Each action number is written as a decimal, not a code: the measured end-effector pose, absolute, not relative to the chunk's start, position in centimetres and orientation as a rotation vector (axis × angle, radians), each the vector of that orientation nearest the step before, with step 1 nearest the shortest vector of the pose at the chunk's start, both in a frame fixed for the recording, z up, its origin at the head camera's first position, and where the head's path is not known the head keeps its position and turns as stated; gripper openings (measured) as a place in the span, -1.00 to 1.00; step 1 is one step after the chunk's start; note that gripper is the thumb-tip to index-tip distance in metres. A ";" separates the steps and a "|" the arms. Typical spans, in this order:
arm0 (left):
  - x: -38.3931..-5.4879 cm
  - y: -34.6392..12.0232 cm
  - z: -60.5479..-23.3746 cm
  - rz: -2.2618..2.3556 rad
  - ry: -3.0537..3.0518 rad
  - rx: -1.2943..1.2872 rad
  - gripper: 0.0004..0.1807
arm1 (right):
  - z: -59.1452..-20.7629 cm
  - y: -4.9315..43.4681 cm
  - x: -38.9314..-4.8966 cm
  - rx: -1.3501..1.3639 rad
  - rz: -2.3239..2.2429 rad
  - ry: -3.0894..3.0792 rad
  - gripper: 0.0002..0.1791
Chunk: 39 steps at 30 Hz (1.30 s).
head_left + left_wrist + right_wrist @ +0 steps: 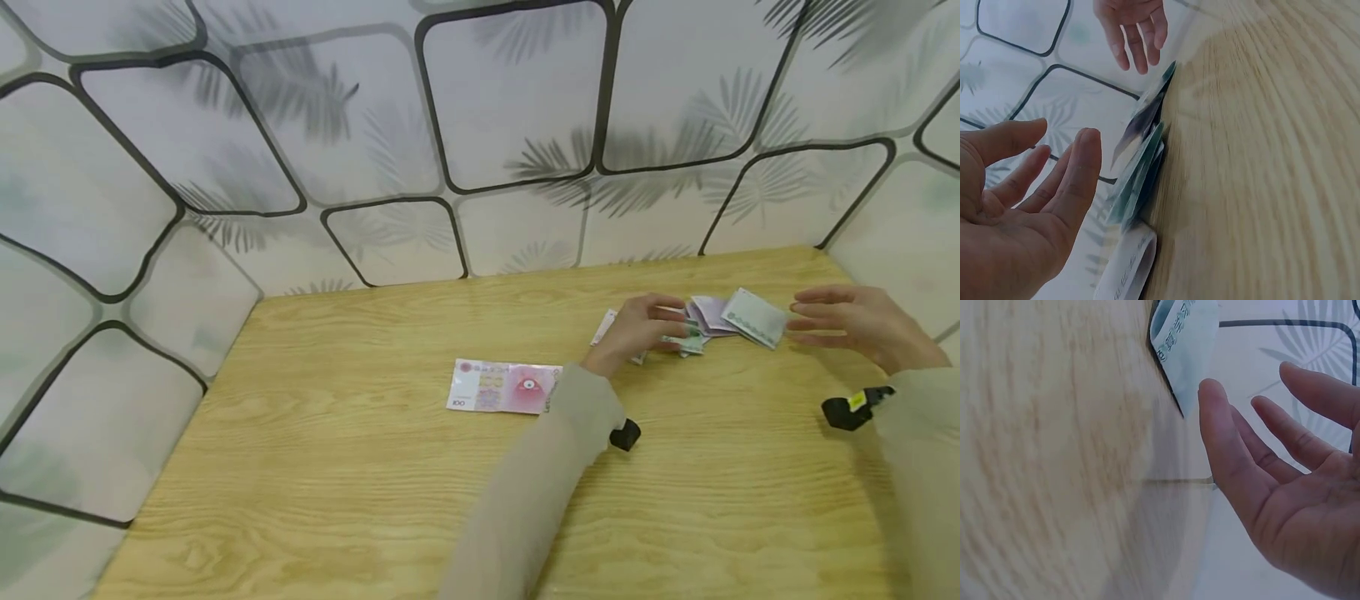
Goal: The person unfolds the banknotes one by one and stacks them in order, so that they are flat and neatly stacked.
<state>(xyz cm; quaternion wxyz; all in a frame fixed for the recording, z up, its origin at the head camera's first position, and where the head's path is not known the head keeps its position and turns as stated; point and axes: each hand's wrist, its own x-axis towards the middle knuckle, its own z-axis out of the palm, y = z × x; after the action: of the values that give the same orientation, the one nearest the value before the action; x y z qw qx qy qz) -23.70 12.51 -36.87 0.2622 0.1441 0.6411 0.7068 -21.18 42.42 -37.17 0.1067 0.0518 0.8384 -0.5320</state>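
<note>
Several folded banknotes lie in a loose row at the back right of the table. Among them are a pale green banknote (753, 317), a purple banknote (705, 314) and a darker green banknote (693, 340). Over the row's left end hovers my left hand (641, 327), fingers apart and holding nothing; it partly hides a whitish banknote (603, 326). Beyond the right end is my right hand (855, 323), empty, its fingers loosely bent towards the pale green banknote (1188, 350). A pink 100 banknote (498, 387) lies flat further left, its right end behind my left sleeve.
The wooden table (322, 467) meets a patterned wall covering (517, 225) at the back and sides. A small black device (626, 435) sits at my left wrist, and another black device (855, 407) at my right wrist.
</note>
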 end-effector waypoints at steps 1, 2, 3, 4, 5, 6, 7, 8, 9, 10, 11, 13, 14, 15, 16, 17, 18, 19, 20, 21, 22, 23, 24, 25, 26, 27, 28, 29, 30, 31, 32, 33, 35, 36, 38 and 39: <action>-23.6 12.9 -36.8 1.910 1.745 0.369 -0.58 | -37.2 42.5 -21.2 0.159 -1.580 2.453 -0.21; -23.6 13.3 -36.9 1.913 1.754 0.342 -0.59 | -37.2 42.6 -21.2 0.168 -1.592 2.437 -0.27; -23.5 13.7 -36.9 1.916 1.764 0.323 -0.59 | -37.3 42.7 -21.3 0.173 -1.597 2.425 -0.32; -23.4 14.2 -36.9 1.922 1.765 0.307 -0.60 | -37.3 42.7 -21.3 0.181 -1.604 2.414 -0.35; -23.4 14.6 -36.9 1.928 1.764 0.293 -0.59 | -37.3 42.8 -21.3 0.185 -1.605 2.402 -0.36; -23.3 15.0 -37.0 1.937 1.761 0.279 -0.60 | -37.3 42.8 -21.4 0.192 -1.595 2.395 -0.38; -23.3 15.3 -37.0 1.937 1.763 0.266 -0.59 | -37.4 42.9 -21.5 0.198 -1.585 2.390 -0.36; -23.3 15.7 -37.2 1.939 1.761 0.256 -0.59 | -37.4 42.9 -21.6 0.204 -1.572 2.393 -0.34; -23.3 16.1 -37.3 1.942 1.755 0.246 -0.58 | -37.4 43.0 -21.7 0.203 -1.561 2.398 -0.31; -23.3 16.4 -37.5 1.940 1.752 0.238 -0.57 | -37.5 43.1 -21.8 0.203 -1.551 2.400 -0.28; -23.3 16.7 -37.6 1.944 1.747 0.227 -0.57 | -37.6 43.2 -21.9 0.200 -1.541 2.404 -0.25; -23.3 17.2 -37.9 1.953 1.733 0.205 -0.55 | -37.7 43.3 -22.1 0.199 -1.528 2.409 -0.27; -23.3 17.5 -38.0 1.958 1.727 0.196 -0.55 | -37.8 43.4 -22.2 0.191 -1.525 2.409 -0.28; -23.3 17.7 -38.1 1.965 1.711 0.185 -0.55 | -37.9 43.4 -22.3 0.183 -1.522 2.407 -0.30; -23.3 17.8 -38.1 1.964 1.705 0.183 -0.55 | -37.9 43.4 -22.4 0.182 -1.522 2.401 -0.36; -23.2 18.0 -38.1 1.960 1.704 0.177 -0.56 | -37.8 43.4 -22.4 0.183 -1.532 2.391 -0.44; -23.1 18.2 -38.2 1.949 1.707 0.177 -0.56 | -37.8 43.3 -22.4 0.179 -1.539 2.379 -0.53; -23.1 18.4 -38.2 1.937 1.708 0.178 -0.57 | -37.7 43.3 -22.5 0.177 -1.552 2.364 -0.63; -23.0 18.6 -38.3 1.925 1.712 0.178 -0.58 | -37.7 43.3 -22.5 0.175 -1.564 2.351 -0.73; -23.0 18.7 -38.4 1.915 1.712 0.176 -0.58 | -37.7 43.3 -22.5 0.179 -1.575 2.345 -0.83; -22.9 18.9 -38.4 1.903 1.719 0.171 -0.58 | -37.7 43.2 -22.5 0.187 -1.586 2.334 -0.92; -22.9 19.0 -38.5 1.892 1.729 0.160 -0.58 | -37.6 43.2 -22.6 0.183 -1.590 2.332 -0.93; -22.9 19.2 -38.6 1.886 1.731 0.151 -0.58 | -37.6 43.1 -22.6 0.178 -1.583 2.334 -0.92; -22.8 19.3 -38.7 1.886 1.725 0.136 -0.58 | -37.6 43.0 -22.6 0.177 -1.581 2.336 -0.92; -22.8 19.4 -38.8 1.885 1.723 0.115 -0.58 | -37.6 42.9 -22.6 0.181 -1.577 2.341 -0.91; -22.7 19.5 -38.9 1.883 1.720 0.099 -0.58 | -37.6 42.8 -22.6 0.176 -1.562 2.352 -0.89; -22.7 19.6 -39.0 1.881 1.718 0.087 -0.58 | -37.6 42.7 -22.5 0.171 -1.544 2.360 -0.82; -22.7 19.6 -39.1 1.881 1.711 0.078 -0.58 | -37.6 42.5 -22.5 0.156 -1.518 2.378 -0.72; -22.7 19.6 -39.2 1.885 1.699 0.071 -0.58 | -37.6 42.4 -22.4 0.151 -1.497 2.390 -0.62; -22.6 19.6 -39.3 1.887 1.692 0.065 -0.58 | -37.6 42.2 -22.4 0.147 -1.477 2.405 -0.52; -22.6 19.6 -39.4 1.887 1.692 0.062 -0.58 | -37.6 42.1 -22.3 0.147 -1.461 2.418 -0.44; -22.6 19.6 -39.5 1.889 1.687 0.066 -0.58 | -37.6 42.0 -22.3 0.136 -1.443 2.430 -0.37; -22.7 19.6 -39.6 1.903 1.675 0.069 -0.59 | -37.6 41.8 -22.2 0.126 -1.442 2.433 -0.36; -22.7 19.5 -39.6 1.907 1.672 0.074 -0.60 | -37.6 41.8 -22.2 0.127 -1.458 2.426 -0.42; -22.7 19.6 -39.7 1.914 1.673 0.090 -0.61 | -37.6 41.7 -22.1 0.126 -1.514 2.400 -0.61; -22.7 19.6 -39.7 1.922 1.675 0.097 -0.63 | -37.5 41.7 -22.1 0.121 -1.543 2.385 -0.73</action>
<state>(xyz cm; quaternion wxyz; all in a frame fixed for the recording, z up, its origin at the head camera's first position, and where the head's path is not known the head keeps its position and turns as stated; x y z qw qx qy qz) -22.68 19.56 -39.70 0.2910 0.0363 0.6282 0.7207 -22.06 41.72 -37.53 0.1487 0.0421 0.8295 -0.5367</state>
